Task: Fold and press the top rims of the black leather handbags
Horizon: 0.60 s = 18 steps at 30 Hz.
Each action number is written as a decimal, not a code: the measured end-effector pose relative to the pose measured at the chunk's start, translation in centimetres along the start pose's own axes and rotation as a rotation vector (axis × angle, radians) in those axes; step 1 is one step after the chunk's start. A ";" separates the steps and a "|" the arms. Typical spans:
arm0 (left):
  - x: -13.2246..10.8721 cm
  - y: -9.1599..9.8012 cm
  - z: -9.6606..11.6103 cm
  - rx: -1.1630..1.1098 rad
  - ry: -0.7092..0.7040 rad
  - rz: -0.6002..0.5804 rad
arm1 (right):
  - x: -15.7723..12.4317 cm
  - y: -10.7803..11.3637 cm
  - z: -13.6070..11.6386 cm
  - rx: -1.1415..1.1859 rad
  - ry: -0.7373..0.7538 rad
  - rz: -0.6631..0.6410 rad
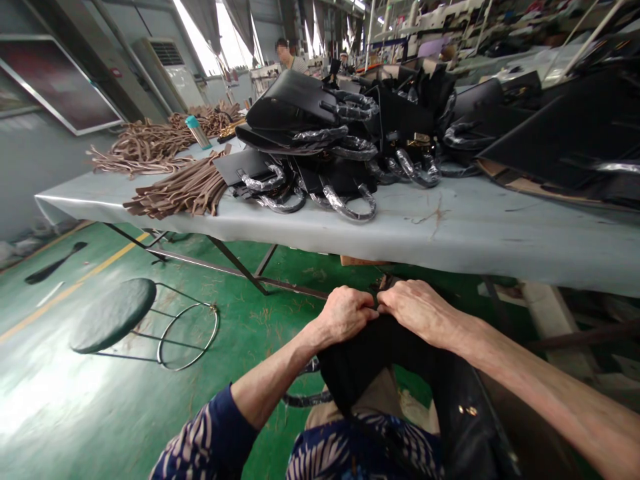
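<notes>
Both hands met low in the view, below the near edge of the surface (475, 233), on a black bag (360, 360) that lay across the person's lap. The left hand (345, 313) was curled tight, its fingers (367, 312) pinched closed over the bag's upper edge, and the right hand (417, 310) touched it knuckle to knuckle, fingers likewise folded down onto the same edge; what lay exactly between the fingertips could not be told. The bag hung down between the forearms, and a few small metal studs (467, 410) showed on its side by the right arm. The grey-covered surface ran across the view above the hands. On it sat a pile of black handbags (300, 107), their plastic-wrapped handles (350, 207) spilling toward the near edge, with big black panels (575, 127) stacked to the right. Left of the pile lay a bundle of brown leather straps (180, 190), a larger heap of straps (145, 143) behind it, and a teal bottle (197, 131) standing between them. A round stool (113, 313) stood on the green floor (240, 320) to the left, well apart from the hands. Another person (293, 60) stood far back beyond the pile, near an air-conditioner unit (170, 70).
</notes>
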<state>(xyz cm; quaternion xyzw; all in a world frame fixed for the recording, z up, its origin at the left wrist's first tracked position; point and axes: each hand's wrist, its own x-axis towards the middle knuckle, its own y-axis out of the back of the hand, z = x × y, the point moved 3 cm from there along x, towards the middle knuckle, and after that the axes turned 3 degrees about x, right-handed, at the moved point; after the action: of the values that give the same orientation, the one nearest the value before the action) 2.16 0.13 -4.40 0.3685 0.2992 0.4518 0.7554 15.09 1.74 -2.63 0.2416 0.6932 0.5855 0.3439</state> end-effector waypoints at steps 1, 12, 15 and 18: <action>0.0 0.1 -0.2 -0.032 0.009 -0.010 | 0.0 0.0 0.0 -0.001 -0.003 0.002; -4.6 0.0 -3.5 -0.416 0.222 -0.101 | 0.1 -0.6 1.1 0.147 -0.069 0.000; -5.3 -0.6 -3.7 -0.557 0.259 -0.046 | 0.3 -0.4 0.7 0.151 -0.049 -0.017; -5.3 -1.4 -3.9 -0.726 0.296 -0.035 | 0.6 -0.2 0.5 0.170 -0.029 -0.032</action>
<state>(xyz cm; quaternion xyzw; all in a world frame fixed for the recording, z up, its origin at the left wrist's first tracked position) -2.45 -3.99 -7.08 0.0029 0.2320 0.5634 0.7929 15.04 2.47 -2.98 0.2675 0.7389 0.5155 0.3415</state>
